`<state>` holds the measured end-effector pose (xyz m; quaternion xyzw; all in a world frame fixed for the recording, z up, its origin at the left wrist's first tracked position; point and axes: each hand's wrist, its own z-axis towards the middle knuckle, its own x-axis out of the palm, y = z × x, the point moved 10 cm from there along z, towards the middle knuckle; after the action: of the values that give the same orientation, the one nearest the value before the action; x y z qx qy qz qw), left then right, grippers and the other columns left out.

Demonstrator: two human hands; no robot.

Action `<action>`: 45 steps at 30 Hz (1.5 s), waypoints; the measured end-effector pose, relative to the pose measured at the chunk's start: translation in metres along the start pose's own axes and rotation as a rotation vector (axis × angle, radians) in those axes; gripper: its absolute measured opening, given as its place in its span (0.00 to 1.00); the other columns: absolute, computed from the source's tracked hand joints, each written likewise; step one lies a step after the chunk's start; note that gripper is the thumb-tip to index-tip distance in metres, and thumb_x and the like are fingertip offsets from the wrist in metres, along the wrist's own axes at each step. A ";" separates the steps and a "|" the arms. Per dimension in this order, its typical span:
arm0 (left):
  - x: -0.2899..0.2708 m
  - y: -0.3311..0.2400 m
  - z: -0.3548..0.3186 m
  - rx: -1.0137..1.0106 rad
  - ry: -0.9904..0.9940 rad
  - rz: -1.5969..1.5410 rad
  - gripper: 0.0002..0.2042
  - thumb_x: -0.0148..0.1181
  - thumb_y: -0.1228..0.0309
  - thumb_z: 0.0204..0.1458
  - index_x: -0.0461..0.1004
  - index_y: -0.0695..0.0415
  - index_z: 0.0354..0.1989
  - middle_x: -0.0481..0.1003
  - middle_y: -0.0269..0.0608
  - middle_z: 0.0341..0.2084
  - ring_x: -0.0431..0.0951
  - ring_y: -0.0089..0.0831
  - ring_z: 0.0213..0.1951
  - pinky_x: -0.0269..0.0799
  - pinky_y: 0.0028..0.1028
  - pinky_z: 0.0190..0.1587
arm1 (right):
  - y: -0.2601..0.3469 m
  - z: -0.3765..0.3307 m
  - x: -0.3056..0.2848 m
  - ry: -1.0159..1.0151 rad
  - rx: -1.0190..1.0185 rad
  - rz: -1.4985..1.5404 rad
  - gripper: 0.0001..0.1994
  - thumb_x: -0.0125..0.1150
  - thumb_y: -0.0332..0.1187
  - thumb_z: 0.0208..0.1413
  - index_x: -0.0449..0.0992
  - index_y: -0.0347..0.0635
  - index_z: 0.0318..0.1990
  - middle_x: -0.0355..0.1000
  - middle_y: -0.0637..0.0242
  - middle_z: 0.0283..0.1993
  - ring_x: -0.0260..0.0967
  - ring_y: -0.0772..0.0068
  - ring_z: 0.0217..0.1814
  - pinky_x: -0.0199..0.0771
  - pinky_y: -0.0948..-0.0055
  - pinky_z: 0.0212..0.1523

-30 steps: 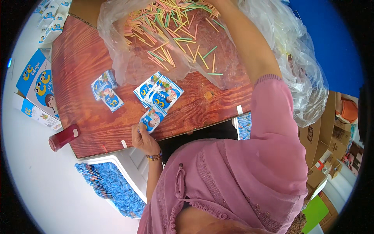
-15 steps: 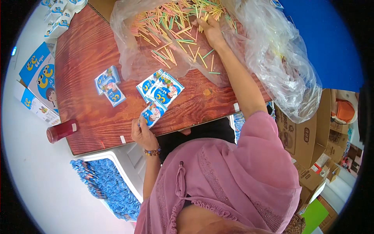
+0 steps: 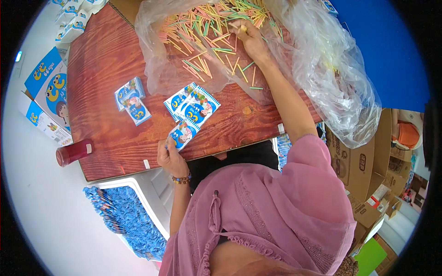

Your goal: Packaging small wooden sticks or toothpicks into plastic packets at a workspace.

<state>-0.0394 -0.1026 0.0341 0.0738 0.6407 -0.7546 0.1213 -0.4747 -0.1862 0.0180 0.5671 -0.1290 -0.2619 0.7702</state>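
Observation:
My left hand (image 3: 174, 158) is at the table's near edge, its fingers closed on the lower end of a small blue-and-white packet (image 3: 184, 133). That packet touches a few overlapping packets (image 3: 199, 109) of the same kind lying flat. Farther off, my right hand (image 3: 248, 40) reaches over a spread of thin pink, yellow and green sticks (image 3: 198, 28). Its fingers are curled together, with a pale stick showing at the fingertips; how many it holds is hidden. Clear plastic sheeting (image 3: 154, 60) lies under and around the sticks.
Left on the red-brown wooden table (image 3: 101, 60) are more small packets (image 3: 136, 110). A jar with red contents (image 3: 73, 152) and a printed carton (image 3: 51, 99) stand at its left edge. Below is a white bin of blue packets (image 3: 131, 216); bunched plastic (image 3: 340, 83) and cardboard boxes (image 3: 352, 168) are at right.
My right hand has drawn slightly nearer, and its fingers are more curled around what they pinch. My left hand keeps its hold on the packet. The whole view has shifted a little.

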 end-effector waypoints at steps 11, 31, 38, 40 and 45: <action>-0.007 0.022 0.005 -0.184 -0.055 -0.315 0.12 0.50 0.70 0.62 0.76 0.68 0.37 0.78 0.38 0.32 0.75 0.16 0.31 0.70 0.19 0.36 | 0.012 -0.006 0.003 0.016 0.020 -0.247 0.09 0.51 0.33 0.63 0.71 0.39 0.46 0.75 0.64 0.43 0.68 0.71 0.49 0.64 0.72 0.53; 0.008 0.023 0.003 -0.260 -0.017 -0.593 0.10 0.51 0.73 0.61 0.74 0.68 0.40 0.77 0.41 0.36 0.77 0.22 0.37 0.73 0.23 0.41 | 0.031 -0.020 0.011 0.077 -0.022 -0.433 0.09 0.49 0.31 0.63 0.70 0.38 0.46 0.74 0.63 0.44 0.70 0.69 0.49 0.66 0.71 0.53; 0.037 -0.038 0.031 0.222 0.075 0.274 0.10 0.50 0.73 0.61 0.73 0.69 0.37 0.73 0.32 0.28 0.69 0.17 0.31 0.67 0.22 0.35 | 0.091 -0.040 0.058 0.023 0.254 0.813 0.10 0.44 0.30 0.65 0.66 0.35 0.49 0.72 0.51 0.50 0.64 0.58 0.60 0.58 0.63 0.64; 0.058 0.001 0.036 -0.270 0.023 -0.619 0.09 0.50 0.71 0.62 0.74 0.65 0.36 0.74 0.30 0.28 0.70 0.15 0.30 0.67 0.19 0.32 | 0.112 -0.054 0.086 0.111 0.199 1.045 0.10 0.43 0.32 0.65 0.67 0.37 0.47 0.68 0.50 0.56 0.58 0.48 0.66 0.53 0.56 0.68; 0.080 -0.008 0.042 -0.365 0.022 -0.883 0.11 0.51 0.66 0.62 0.75 0.61 0.34 0.76 0.31 0.30 0.73 0.14 0.30 0.69 0.19 0.31 | 0.141 -0.093 0.127 0.129 0.213 1.132 0.13 0.38 0.35 0.67 0.67 0.38 0.48 0.66 0.50 0.59 0.54 0.51 0.69 0.51 0.53 0.68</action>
<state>-0.1170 -0.1496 0.0276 -0.2199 0.7340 -0.6085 -0.2066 -0.2867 -0.1497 0.1085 0.4988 -0.3906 0.2405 0.7354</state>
